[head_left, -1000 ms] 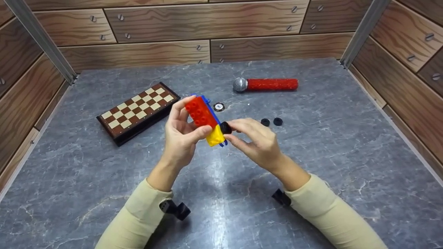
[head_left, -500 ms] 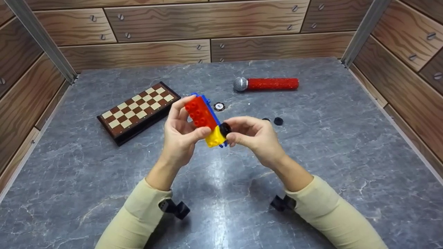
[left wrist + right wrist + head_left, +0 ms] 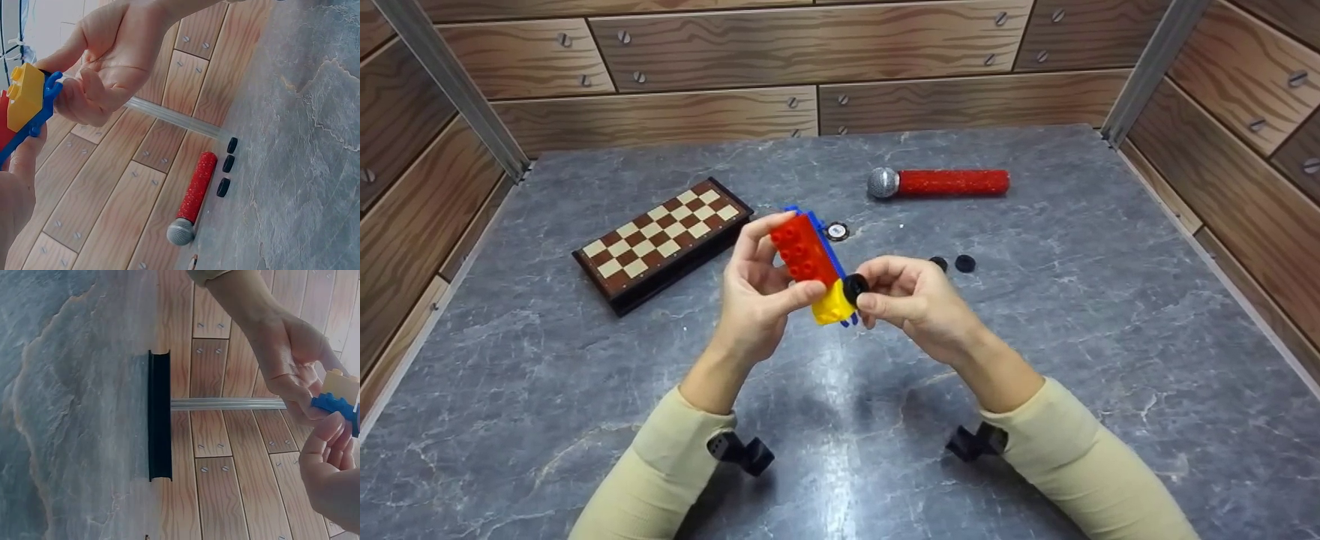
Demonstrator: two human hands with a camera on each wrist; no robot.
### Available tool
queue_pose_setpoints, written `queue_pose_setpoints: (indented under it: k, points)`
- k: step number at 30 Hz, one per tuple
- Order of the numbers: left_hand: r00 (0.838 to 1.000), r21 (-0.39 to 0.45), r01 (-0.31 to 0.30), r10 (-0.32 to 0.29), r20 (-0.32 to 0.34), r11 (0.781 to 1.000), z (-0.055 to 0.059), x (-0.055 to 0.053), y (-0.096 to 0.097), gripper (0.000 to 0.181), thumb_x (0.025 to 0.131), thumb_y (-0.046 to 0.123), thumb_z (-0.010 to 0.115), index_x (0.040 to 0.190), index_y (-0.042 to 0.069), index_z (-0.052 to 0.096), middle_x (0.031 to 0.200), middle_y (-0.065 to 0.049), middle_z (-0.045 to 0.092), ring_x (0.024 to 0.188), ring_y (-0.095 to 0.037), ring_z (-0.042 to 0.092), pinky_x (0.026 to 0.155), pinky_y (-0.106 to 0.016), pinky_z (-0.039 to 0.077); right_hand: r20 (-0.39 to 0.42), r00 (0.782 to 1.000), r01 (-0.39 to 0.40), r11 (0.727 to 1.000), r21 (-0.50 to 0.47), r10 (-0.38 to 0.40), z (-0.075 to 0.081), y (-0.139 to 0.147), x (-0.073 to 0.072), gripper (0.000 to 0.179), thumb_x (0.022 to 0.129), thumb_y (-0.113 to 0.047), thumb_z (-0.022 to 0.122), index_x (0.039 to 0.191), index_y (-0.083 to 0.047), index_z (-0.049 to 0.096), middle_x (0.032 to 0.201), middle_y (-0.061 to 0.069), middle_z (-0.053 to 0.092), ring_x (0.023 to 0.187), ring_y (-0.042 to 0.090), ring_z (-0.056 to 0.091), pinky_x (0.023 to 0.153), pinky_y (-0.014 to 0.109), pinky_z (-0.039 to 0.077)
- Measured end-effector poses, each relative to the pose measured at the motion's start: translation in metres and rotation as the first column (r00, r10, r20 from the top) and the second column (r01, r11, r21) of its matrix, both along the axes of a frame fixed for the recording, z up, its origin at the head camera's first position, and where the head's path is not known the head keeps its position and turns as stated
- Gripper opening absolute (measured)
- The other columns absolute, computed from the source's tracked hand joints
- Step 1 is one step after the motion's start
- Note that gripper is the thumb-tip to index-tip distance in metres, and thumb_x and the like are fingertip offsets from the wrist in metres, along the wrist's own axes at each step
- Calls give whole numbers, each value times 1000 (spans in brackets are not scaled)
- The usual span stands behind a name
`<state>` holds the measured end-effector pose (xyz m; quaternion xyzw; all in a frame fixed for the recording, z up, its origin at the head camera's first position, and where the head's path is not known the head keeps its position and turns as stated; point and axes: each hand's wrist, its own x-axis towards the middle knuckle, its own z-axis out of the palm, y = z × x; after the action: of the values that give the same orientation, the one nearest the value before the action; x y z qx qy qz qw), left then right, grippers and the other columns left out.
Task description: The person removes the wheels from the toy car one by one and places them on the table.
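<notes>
My left hand (image 3: 757,300) holds a toy car of building bricks, with a red brick (image 3: 802,247), a yellow brick (image 3: 831,304) and a blue base (image 3: 829,247). It is raised above the table and tilted, yellow end down toward the right. At that end, my right hand (image 3: 934,307) pinches a black toy wheel (image 3: 853,288) against the side of the blue base. Whether the wheel is seated there I cannot tell. In the left wrist view the yellow brick (image 3: 25,98) and blue base (image 3: 39,118) show close up; fingers hide the wheel.
More black wheels (image 3: 964,263) lie beyond my right hand; the left wrist view has three loose wheels (image 3: 228,163) in a row. A red microphone (image 3: 952,182) lies behind them. A poker chip (image 3: 837,231) sits behind the toy, and a folded chessboard (image 3: 660,240) at left.
My right fingers have curled in, with the thumb now lower against the wheel. Both hands and the toy car have shifted slightly right, the toy also slightly down.
</notes>
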<state>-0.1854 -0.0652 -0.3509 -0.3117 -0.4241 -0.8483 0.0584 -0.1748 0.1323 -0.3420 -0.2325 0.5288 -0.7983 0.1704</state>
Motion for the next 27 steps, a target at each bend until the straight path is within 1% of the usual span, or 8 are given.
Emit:
queue_pose_setpoints:
  k: [6, 9, 12, 16, 19, 22, 24, 27]
  points:
    - [999, -38, 40, -41, -16, 998, 1, -1, -2, 65, 67, -4, 80, 122, 12, 51, 116, -20, 49, 84, -33, 59, 71, -35, 55, 16, 996, -87, 996, 29, 86, 2, 4, -2, 12, 82, 4, 64, 93, 2, 59, 85, 11, 59, 69, 19, 55, 63, 24, 50]
    - [999, -69, 42, -44, -29, 997, 0, -3, -4, 65, 67, -5, 80, 122, 12, 50, 115, -20, 49, 82, -33, 58, 69, -34, 55, 1, 995, -96, 994, 46, 96, 0, 3, -3, 12, 83, 4, 64, 94, 2, 59, 85, 11, 59, 70, 19, 55, 63, 24, 50]
    - [998, -87, 40, -43, -36, 995, -1, -4, -5, 64, 68, -7, 79, 122, 12, 51, 115, -21, 49, 81, -33, 57, 68, -35, 55, -24, 997, -72, 996, 57, 74, -2, 3, -3, 12, 84, 4, 64, 94, 3, 60, 85, 11, 60, 70, 20, 55, 63, 25, 51]
    - [999, -82, 32, -35, -31, 996, -2, -5, -6, 64, 68, -7, 78, 123, 11, 51, 115, -21, 49, 82, -33, 58, 68, -35, 55, -59, 998, -6, 997, 79, 11, -2, 1, -1, 15, 83, 4, 65, 97, 4, 61, 87, 14, 63, 71, 21, 55, 63, 26, 51]
    - [999, -81, 25, -27, -27, 996, -3, -4, -6, 64, 68, -7, 79, 123, 11, 51, 115, -21, 49, 83, -34, 58, 69, -35, 55, -95, 995, 47, 993, 113, -36, -1, -1, 0, 18, 81, 2, 68, 98, 5, 62, 89, 14, 64, 71, 22, 56, 62, 26, 51]
    - [999, -87, 29, -31, -28, 996, -2, -4, -7, 64, 68, -6, 79, 123, 12, 51, 116, -22, 48, 84, -35, 58, 69, -36, 55, -128, 989, 89, 987, 135, -72, -1, -2, 2, 20, 80, 1, 71, 97, 5, 63, 89, 14, 64, 69, 21, 55, 61, 26, 51]
    - [999, -96, 31, -35, -35, 995, -2, -4, -7, 64, 68, -6, 78, 123, 12, 51, 117, -22, 48, 84, -35, 57, 68, -36, 55, -138, 987, 103, 984, 142, -84, -1, -2, 2, 19, 79, 0, 72, 96, 4, 63, 88, 13, 64, 68, 20, 55, 61, 25, 50]
    - [998, -107, 35, -40, -46, 994, -1, -5, -6, 64, 68, -7, 78, 123, 11, 51, 117, -22, 48, 85, -35, 57, 69, -36, 55, -137, 987, 101, 985, 142, -81, -1, -1, 3, 18, 79, 0, 72, 94, 2, 62, 87, 12, 63, 69, 19, 54, 61, 24, 49]
